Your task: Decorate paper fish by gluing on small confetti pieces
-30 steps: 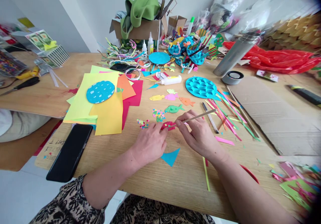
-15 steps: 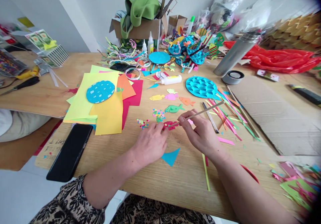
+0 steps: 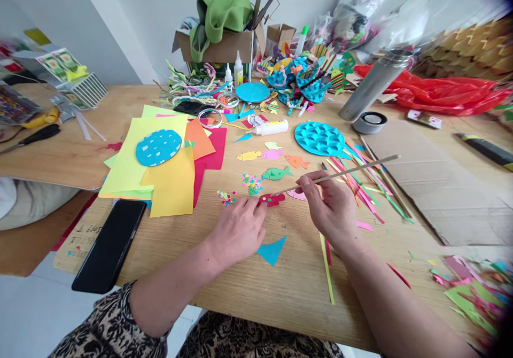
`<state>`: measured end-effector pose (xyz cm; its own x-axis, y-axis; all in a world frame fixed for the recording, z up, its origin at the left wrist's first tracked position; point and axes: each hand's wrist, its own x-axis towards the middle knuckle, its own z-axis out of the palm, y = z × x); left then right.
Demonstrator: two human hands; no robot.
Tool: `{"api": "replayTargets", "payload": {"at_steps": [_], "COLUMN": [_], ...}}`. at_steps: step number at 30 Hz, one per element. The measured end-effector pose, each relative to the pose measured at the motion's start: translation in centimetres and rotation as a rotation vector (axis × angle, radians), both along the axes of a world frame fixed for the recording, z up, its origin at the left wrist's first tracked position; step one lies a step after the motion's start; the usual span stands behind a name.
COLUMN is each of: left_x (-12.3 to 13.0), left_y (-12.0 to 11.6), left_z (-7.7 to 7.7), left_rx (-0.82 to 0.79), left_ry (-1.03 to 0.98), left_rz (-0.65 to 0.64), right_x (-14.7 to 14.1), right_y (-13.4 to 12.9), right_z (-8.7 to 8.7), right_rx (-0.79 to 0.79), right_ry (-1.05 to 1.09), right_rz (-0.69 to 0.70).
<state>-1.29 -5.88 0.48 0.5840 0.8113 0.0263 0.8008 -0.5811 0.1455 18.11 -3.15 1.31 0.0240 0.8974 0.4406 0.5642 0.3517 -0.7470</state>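
A thin wooden stick [image 3: 352, 170] is pinched in my right hand [image 3: 329, 203], its lower tip over a red paper fish [image 3: 274, 200] dotted with small coloured spots. The fingertips of my left hand [image 3: 237, 228] rest on that fish's left end, pressing it to the table. Confetti dots [image 3: 226, 196] and a mixed confetti pile [image 3: 252, 183] lie just beyond my left hand. Behind the red fish are a green fish [image 3: 276, 173], an orange fish [image 3: 296, 161] and a yellow fish [image 3: 249, 156]. A pink fish [image 3: 295, 194] lies partly behind my right hand.
Coloured paper sheets [image 3: 172, 187] and a black phone [image 3: 110, 246] lie left. A glue bottle [image 3: 272, 127] and scaly blue disc [image 3: 319, 138] stand beyond the fish. Paper strips [image 3: 366, 187], a metal flask [image 3: 374, 85] and cardboard [image 3: 444, 187] are at right.
My right hand has moved right and slightly back from the red fish, carrying the stick. More of the red and pink fish now shows. My left hand has barely moved.
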Motion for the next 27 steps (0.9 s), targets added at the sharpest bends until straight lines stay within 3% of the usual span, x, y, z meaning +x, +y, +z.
{"api": "replayTargets", "payload": {"at_steps": [12, 19, 22, 27], "left_x": [0.1, 0.2, 0.3, 0.6], "left_y": [-0.1, -0.4, -0.7, -1.1], "left_z": [0.0, 0.1, 0.1, 0.1], "left_rx": [0.08, 0.044, 0.034, -0.018], "left_ry": [0.021, 0.038, 0.077, 0.128], "left_rz": [-0.02, -0.011, -0.018, 0.007], "right_x": [-0.2, -0.2, -0.3, -1.7], "right_y": [0.1, 0.1, 0.1, 0.7], "right_z": [-0.1, 0.2, 1.1, 3.5], "right_rx": [-0.017, -0.01, -0.035, -0.081], "right_ry": [0.026, 0.112, 0.104, -0.047], "right_rz": [-0.03, -0.079, -0.036, 0.166]}}
